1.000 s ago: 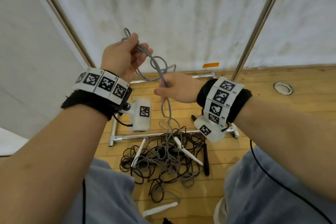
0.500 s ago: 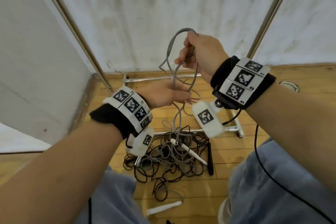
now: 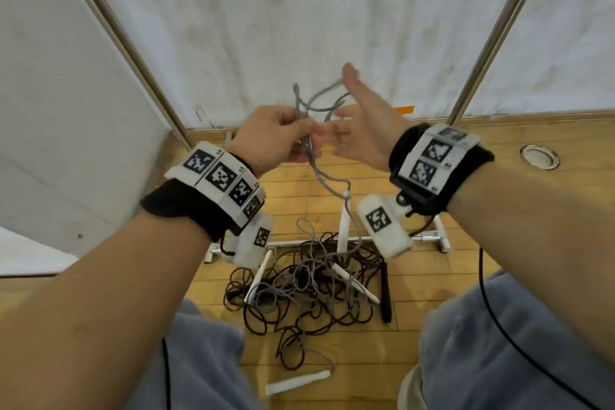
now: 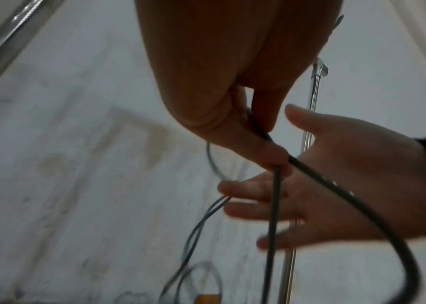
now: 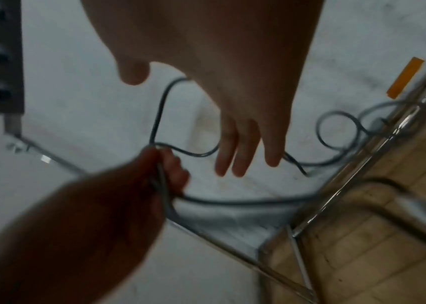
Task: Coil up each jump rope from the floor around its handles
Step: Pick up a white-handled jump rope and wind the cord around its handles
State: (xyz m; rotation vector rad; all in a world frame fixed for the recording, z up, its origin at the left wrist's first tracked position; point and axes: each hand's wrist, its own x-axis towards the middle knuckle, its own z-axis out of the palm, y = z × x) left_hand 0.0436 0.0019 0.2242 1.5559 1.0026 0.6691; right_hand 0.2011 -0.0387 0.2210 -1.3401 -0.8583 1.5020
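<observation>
The thin grey jump rope cord [image 3: 327, 181] is a smooth, round, rubbery line. It is gathered into a few loose loops above the left hand [image 3: 276, 136], which pinches a bunch of strands between thumb and curled fingers. From that pinch the cord hangs nearly straight down, its long axis close to vertical, kinking once before it meets a slim white plastic handle [image 3: 343, 226]. That handle stands almost upright, its top end toward the hands and its lower end in the tangle below. The loops above the hand arch up and to the right, toward the right hand [image 3: 364, 130], which is spread wide with straight fingers and grips nothing; a loop of grey cord passes just beside its fingertips, and the left wrist view shows strands crossing in front of its open palm [image 4: 336, 185]. In the right wrist view the same cord [image 5: 206, 153] curves in an S from the left hand's grip, behind the straight fingers

On the pale wooden plank floor [image 3: 499, 243], between the person's knees, lies a tangled heap of dark brown and grey ropes [image 3: 299, 296]. More white handles poke out of it at slants, a slim black handle [image 3: 385, 293] lies along its right side pointing away from the person, and another white handle [image 3: 298, 383] lies near the floor's near edge, almost crosswise. A white fabric screen on metal poles [image 3: 499, 27] stands behind
</observation>
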